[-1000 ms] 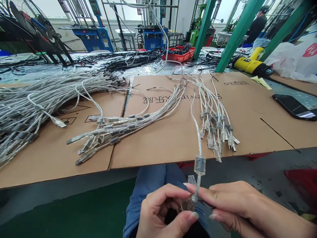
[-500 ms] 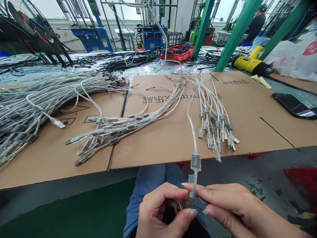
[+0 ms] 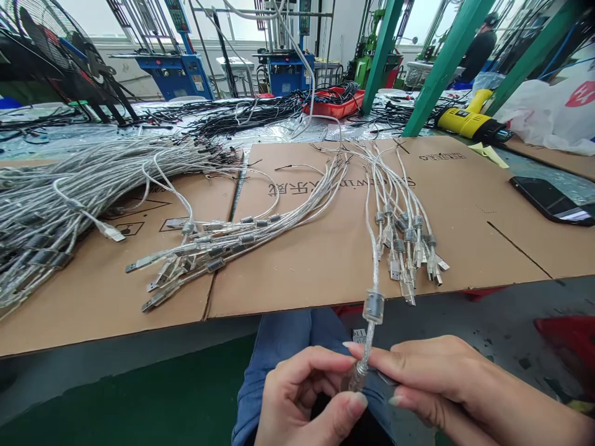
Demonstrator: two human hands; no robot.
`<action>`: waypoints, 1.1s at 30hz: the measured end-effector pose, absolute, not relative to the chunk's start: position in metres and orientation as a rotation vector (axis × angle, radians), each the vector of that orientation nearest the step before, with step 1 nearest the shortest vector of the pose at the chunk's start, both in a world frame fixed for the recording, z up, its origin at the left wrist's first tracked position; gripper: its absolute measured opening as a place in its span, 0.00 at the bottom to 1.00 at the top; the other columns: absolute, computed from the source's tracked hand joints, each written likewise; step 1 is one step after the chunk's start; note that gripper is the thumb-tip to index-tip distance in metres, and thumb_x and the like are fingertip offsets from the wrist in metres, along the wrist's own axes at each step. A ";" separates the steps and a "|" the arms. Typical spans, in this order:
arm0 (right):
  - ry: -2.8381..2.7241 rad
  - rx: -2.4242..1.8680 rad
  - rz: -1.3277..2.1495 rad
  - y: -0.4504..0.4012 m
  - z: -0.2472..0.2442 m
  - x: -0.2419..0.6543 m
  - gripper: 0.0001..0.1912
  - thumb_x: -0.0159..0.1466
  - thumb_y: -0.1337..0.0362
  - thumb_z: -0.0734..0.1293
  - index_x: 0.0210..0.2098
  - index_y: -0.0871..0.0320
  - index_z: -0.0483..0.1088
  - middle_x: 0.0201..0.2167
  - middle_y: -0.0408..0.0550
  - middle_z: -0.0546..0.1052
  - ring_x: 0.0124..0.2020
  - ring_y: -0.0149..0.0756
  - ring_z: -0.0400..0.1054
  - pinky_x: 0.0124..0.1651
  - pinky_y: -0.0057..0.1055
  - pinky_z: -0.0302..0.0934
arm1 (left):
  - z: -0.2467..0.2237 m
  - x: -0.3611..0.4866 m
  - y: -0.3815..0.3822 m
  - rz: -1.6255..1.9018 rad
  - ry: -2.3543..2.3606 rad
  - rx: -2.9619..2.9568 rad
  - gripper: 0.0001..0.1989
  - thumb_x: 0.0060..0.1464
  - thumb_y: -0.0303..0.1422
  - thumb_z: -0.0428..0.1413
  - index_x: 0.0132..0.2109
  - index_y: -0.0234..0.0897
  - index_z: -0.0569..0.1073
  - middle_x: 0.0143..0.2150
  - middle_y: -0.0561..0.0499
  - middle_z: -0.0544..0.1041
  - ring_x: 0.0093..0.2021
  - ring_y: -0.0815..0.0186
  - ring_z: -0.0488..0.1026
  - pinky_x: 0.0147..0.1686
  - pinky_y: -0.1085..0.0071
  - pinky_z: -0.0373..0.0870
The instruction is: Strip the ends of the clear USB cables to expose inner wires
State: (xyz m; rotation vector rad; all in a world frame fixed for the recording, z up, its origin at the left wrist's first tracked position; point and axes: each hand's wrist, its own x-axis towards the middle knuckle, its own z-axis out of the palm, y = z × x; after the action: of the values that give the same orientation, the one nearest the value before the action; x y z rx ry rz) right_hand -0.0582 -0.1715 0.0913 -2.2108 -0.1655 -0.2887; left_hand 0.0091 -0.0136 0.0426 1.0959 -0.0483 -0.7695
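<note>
Head view: one clear-jacketed USB cable (image 3: pixel 374 263) in hand, handling unfinished

The cable runs over the near edge of the cardboard-covered table (image 3: pixel 288 279), its ferrite bead (image 3: pixel 373 307) at that edge and its plug (image 3: pixel 357 379) above the lap (image 3: pixel 274 347). The left hand (image 3: pixel 286 406) pinches the plug; the right hand (image 3: pixel 455 378) seems to grip a thin metallic piece (image 3: pixel 385 378), mostly hidden, its forefinger behind the cable. Work on this plug looks underway, not complete.

Similar cables lie in three groups: a large heap (image 3: pixel 106 167) along the table's left side, a middle bundle (image 3: pixel 297 218) with plugs toward the near left, and a right bundle (image 3: pixel 409 234) with plugs by the near edge. Which are finished and which are left, I cannot tell.
</note>
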 end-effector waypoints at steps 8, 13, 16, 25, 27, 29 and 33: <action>-0.036 -2.074 -0.194 -0.162 0.095 -0.058 0.15 0.65 0.65 0.60 0.45 0.48 0.75 0.23 0.42 0.79 0.22 0.37 0.74 0.24 0.25 0.69 | 0.034 0.014 -0.008 -0.654 -0.236 1.195 0.08 0.38 0.25 0.65 0.30 0.38 0.80 0.25 0.51 0.77 0.24 0.74 0.70 0.27 0.81 0.70; 0.034 -2.062 -0.204 -0.163 0.096 -0.059 0.14 0.64 0.59 0.62 0.46 0.45 0.76 0.22 0.41 0.79 0.17 0.35 0.72 0.18 0.23 0.67 | 0.037 0.015 -0.005 -0.918 -0.137 1.004 0.06 0.41 0.27 0.65 0.32 0.36 0.79 0.26 0.50 0.79 0.23 0.75 0.71 0.25 0.81 0.71; 0.000 -2.007 -0.219 -0.165 0.098 -0.056 0.13 0.65 0.60 0.61 0.43 0.45 0.77 0.20 0.42 0.79 0.18 0.35 0.73 0.23 0.24 0.69 | 0.038 0.018 -0.006 -0.996 -0.115 0.891 0.05 0.42 0.26 0.64 0.31 0.36 0.79 0.27 0.50 0.80 0.22 0.75 0.72 0.25 0.82 0.71; -0.076 -2.115 -0.143 -0.163 0.098 -0.057 0.14 0.65 0.66 0.60 0.43 0.52 0.76 0.22 0.44 0.78 0.20 0.37 0.72 0.25 0.26 0.69 | 0.032 0.017 -0.004 -0.871 -0.226 0.982 0.11 0.44 0.22 0.62 0.35 0.42 0.80 0.30 0.52 0.78 0.27 0.75 0.73 0.29 0.82 0.72; -0.051 -2.016 -0.157 -0.161 0.098 -0.057 0.16 0.65 0.67 0.59 0.46 0.46 0.74 0.25 0.41 0.79 0.24 0.35 0.74 0.30 0.25 0.69 | 0.031 0.016 -0.004 -0.834 -0.244 1.002 0.12 0.43 0.21 0.62 0.34 0.43 0.80 0.30 0.53 0.78 0.28 0.76 0.73 0.32 0.83 0.72; -0.062 -1.941 -0.138 -0.161 0.098 -0.056 0.17 0.65 0.68 0.60 0.48 0.42 0.73 0.28 0.37 0.79 0.28 0.33 0.75 0.34 0.23 0.69 | 0.032 0.016 -0.005 -0.861 -0.229 0.973 0.10 0.44 0.22 0.62 0.33 0.42 0.80 0.29 0.53 0.79 0.27 0.76 0.73 0.30 0.83 0.72; -0.169 -1.941 -0.133 -0.165 0.099 -0.053 0.15 0.66 0.67 0.59 0.45 0.46 0.74 0.27 0.39 0.79 0.27 0.32 0.75 0.34 0.21 0.69 | 0.031 0.015 -0.006 -0.966 -0.154 0.869 0.05 0.46 0.26 0.62 0.34 0.37 0.79 0.29 0.49 0.80 0.23 0.75 0.73 0.25 0.82 0.71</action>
State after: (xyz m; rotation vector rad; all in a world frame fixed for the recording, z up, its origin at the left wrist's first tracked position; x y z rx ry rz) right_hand -0.0526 -0.1651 0.0989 -1.9407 -0.1688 -0.1334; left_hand 0.0149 -0.0061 0.0312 0.8688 -0.1537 -0.9663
